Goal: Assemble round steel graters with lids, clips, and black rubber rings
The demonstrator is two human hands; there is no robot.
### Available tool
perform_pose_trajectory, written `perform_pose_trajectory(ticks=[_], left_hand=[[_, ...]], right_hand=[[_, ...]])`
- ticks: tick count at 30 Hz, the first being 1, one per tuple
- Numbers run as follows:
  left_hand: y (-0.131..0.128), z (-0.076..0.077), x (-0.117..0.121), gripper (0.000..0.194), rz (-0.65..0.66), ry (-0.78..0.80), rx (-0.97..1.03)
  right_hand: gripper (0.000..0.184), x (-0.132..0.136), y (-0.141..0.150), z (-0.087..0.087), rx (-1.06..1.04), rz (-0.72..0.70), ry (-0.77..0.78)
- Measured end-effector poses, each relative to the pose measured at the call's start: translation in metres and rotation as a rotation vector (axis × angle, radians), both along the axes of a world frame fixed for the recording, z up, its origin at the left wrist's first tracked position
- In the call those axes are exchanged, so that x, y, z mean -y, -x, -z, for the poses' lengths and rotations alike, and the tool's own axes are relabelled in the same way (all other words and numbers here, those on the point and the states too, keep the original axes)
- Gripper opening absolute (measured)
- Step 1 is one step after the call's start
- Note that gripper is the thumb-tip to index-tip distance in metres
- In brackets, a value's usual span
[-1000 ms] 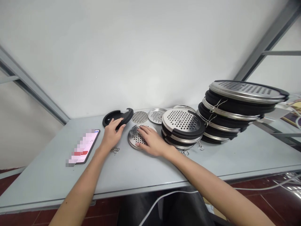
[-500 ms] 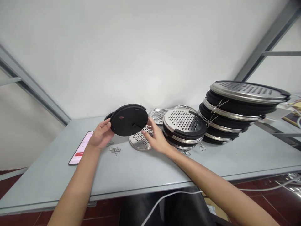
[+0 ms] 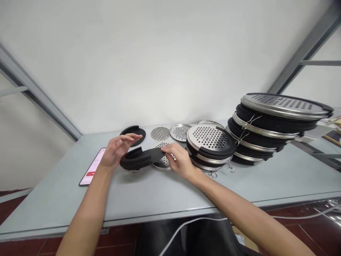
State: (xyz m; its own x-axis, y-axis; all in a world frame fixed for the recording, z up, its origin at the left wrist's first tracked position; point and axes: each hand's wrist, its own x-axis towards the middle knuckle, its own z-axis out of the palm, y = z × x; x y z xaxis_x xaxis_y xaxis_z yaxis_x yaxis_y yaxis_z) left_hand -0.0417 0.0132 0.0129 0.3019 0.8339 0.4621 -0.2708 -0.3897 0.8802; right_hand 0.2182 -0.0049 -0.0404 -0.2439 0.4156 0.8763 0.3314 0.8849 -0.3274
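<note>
A black round plastic grater base (image 3: 142,159) with a raised rim along part of its edge is held tilted over the table. My right hand (image 3: 178,159) pinches its right edge between thumb and fingers. Just above its left side, my left hand (image 3: 117,151) is open with fingers stretched out and nothing in it. Below the base, a few small metal clips (image 3: 133,172) are mostly hidden. A perforated metal grating disc (image 3: 162,164) lies partly behind the base and my right hand. Another black base (image 3: 138,134) rests on the table farther back.
Two more grating discs, a flat one (image 3: 160,133) and a rimmed one (image 3: 180,132), lie near the wall. A short grater stack (image 3: 210,142) and a taller, leaning stack (image 3: 269,131) stand at right. A phone (image 3: 93,167) lies at left on the grey table (image 3: 160,199).
The black base has been turned and lowered, so its rimmed side now shows. My left hand has let go of it and opened; my right hand has kept hold at the right edge.
</note>
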Motion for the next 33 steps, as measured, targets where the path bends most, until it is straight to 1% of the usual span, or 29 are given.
perform_pose_trajectory(ticks=[3, 6, 9, 12, 15, 17, 21, 22, 24, 26, 29, 31, 33], left_hand=[[0.001, -0.001, 0.001, 0.03, -0.022, -0.121, -0.149], [0.003, -0.003, 0.002, 0.029, 0.026, -0.188, -0.325], [0.004, -0.006, 0.003, 0.039, 0.113, -0.184, -0.428], [0.005, -0.008, 0.005, 0.047, 0.169, -0.157, -0.509], [0.004, -0.01, 0.008, 0.04, 0.145, -0.095, -0.59], [0.003, -0.012, 0.01, 0.037, 0.108, -0.046, -0.633], [0.003, -0.016, 0.013, 0.038, 0.022, 0.015, -0.647], [0.003, -0.016, 0.014, 0.039, -0.009, 0.026, -0.638], [0.003, -0.016, 0.013, 0.04, -0.09, 0.049, -0.601], [0.003, -0.014, 0.012, 0.039, -0.206, 0.058, -0.53], [0.002, -0.009, 0.008, 0.039, -0.415, 0.059, -0.438], [0.002, -0.005, 0.005, 0.04, -0.514, 0.058, -0.402], [0.002, -0.002, 0.002, 0.04, -0.547, 0.053, -0.396]], right_hand=[[0.017, -0.002, -0.002, 0.0, 0.087, 0.083, -0.086], [0.017, -0.004, -0.005, -0.001, 0.105, 0.149, -0.109], [0.018, -0.004, -0.006, -0.001, 0.115, 0.159, -0.097], [0.02, -0.003, -0.006, 0.0, 0.149, 0.159, -0.026], [0.023, -0.002, -0.006, 0.0, 0.177, 0.151, 0.072], [0.024, -0.003, -0.006, 0.0, 0.18, 0.13, 0.117], [0.025, -0.003, -0.005, -0.002, 0.155, 0.114, 0.194], [0.032, -0.002, -0.004, -0.002, 0.147, 0.117, 0.226], [0.056, -0.002, -0.003, -0.002, 0.159, 0.11, 0.308], [0.078, -0.001, -0.003, -0.001, 0.239, 0.075, 0.378], [0.097, 0.0, -0.002, 0.002, 0.457, 0.034, 0.395], [0.098, 0.002, -0.002, 0.004, 0.583, 0.045, 0.378], [0.09, 0.003, -0.001, 0.007, 0.651, 0.071, 0.371]])
